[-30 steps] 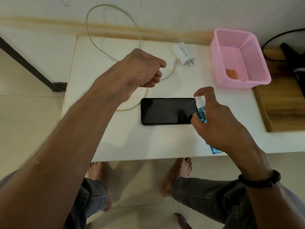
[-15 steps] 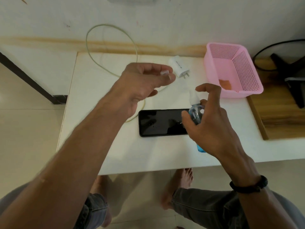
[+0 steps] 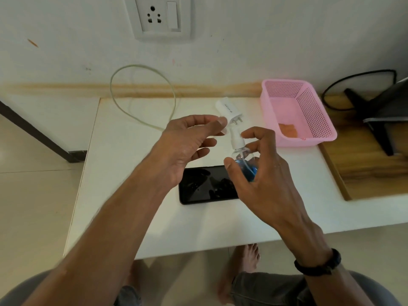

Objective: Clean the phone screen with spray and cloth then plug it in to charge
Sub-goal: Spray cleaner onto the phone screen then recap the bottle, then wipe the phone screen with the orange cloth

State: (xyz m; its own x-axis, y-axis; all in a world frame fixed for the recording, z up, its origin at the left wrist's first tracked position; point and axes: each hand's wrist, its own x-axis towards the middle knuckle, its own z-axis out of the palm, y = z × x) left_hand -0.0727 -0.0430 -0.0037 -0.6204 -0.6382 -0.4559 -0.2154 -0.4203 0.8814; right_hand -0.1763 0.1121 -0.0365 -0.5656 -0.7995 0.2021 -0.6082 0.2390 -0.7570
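Note:
A black phone [image 3: 205, 186] lies face up on the white table [image 3: 123, 173], its right end hidden under my right hand [image 3: 265, 184]. That hand grips a small clear spray bottle [image 3: 241, 157] of blue liquid, held upright above the phone with its white nozzle bare. My left hand [image 3: 189, 142] hovers just left of the nozzle and pinches a small clear cap [image 3: 223, 125] between thumb and forefinger. An orange cloth [image 3: 287, 130] lies in the pink basket [image 3: 273, 100]. A white charger plug [image 3: 227, 108] and its looped cable [image 3: 141, 91] rest at the table's back.
A wall socket with a switch [image 3: 160, 17] sits above the table. To the right are a wooden surface [image 3: 366, 173], a black stand [image 3: 379, 111] and a black cord [image 3: 344, 80]. My knees and bare feet show below the table's front edge.
My right hand raised the bottle upright from its spraying pose over the phone. My left hand opened from a fist and brought the cap beside the nozzle. The view tilted up, revealing the socket.

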